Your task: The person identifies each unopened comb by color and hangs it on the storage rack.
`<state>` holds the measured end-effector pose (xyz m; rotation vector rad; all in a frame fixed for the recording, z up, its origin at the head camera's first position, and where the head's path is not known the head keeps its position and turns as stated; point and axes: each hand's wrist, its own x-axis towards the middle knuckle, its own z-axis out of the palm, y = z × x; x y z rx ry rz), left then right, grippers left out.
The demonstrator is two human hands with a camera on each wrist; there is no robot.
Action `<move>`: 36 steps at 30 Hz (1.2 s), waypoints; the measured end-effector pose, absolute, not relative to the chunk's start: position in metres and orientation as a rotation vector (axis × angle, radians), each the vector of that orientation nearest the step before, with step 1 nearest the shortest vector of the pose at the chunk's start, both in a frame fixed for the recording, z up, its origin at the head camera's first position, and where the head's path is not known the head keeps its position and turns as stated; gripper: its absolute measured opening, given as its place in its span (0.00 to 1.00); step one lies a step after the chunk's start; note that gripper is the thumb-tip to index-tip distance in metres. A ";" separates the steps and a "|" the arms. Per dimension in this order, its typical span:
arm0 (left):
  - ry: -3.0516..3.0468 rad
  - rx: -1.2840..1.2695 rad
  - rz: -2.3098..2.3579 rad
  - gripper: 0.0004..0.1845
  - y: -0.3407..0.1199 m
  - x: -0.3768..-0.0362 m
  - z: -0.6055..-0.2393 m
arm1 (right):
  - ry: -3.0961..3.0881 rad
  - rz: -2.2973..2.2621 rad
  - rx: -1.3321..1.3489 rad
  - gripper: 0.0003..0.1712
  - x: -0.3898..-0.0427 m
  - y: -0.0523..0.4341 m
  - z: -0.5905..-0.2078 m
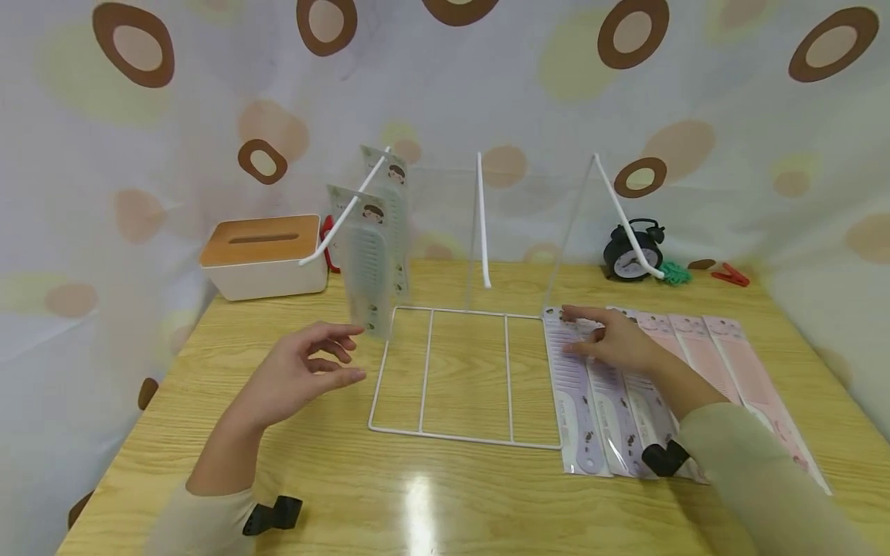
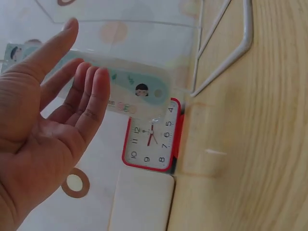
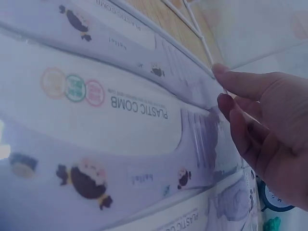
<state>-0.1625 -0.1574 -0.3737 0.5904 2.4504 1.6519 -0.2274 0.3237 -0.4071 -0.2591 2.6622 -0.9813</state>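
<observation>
My left hand (image 1: 302, 371), fingers relaxed and apart, is beside the lower end of a clear-packed green comb (image 1: 366, 262). That pack hangs on the left arm of a white wire rack (image 1: 466, 440), in front of a second green comb pack (image 1: 398, 224). My right hand (image 1: 619, 340) is over the upper end of the packed purple combs (image 1: 577, 425), its thumb and index finger spread at the leftmost pack. In the right wrist view the fingertips (image 3: 221, 71) are right at a pack's edge. The rack's middle and right arms hold nothing.
Packed pink combs (image 1: 726, 359) lie beside the purple ones on the wooden table. Along the back stand a tissue box (image 1: 278, 282), a red-framed clock (image 2: 149, 156) and a black alarm clock (image 1: 629, 259). A green tangle (image 1: 674, 272) and a red clip (image 1: 730, 275) lie farther right.
</observation>
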 end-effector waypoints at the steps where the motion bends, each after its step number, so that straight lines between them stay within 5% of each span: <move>1: 2.412 0.594 1.643 0.29 -0.157 -0.162 -0.378 | 2.661 -0.956 -0.263 0.47 -0.229 0.325 -0.408; 15: 2.124 0.608 1.581 0.33 -0.150 -0.173 -0.438 | 2.706 -0.781 -0.278 0.63 -0.252 0.332 -0.415; 26: 2.106 0.518 1.520 0.34 -0.148 -0.170 -0.449 | 2.749 -0.809 -0.345 0.53 -0.261 0.330 -0.414; 36: 2.069 0.486 1.548 0.39 -0.147 -0.173 -0.447 | 2.827 -0.826 -0.164 0.24 -0.267 0.335 -0.407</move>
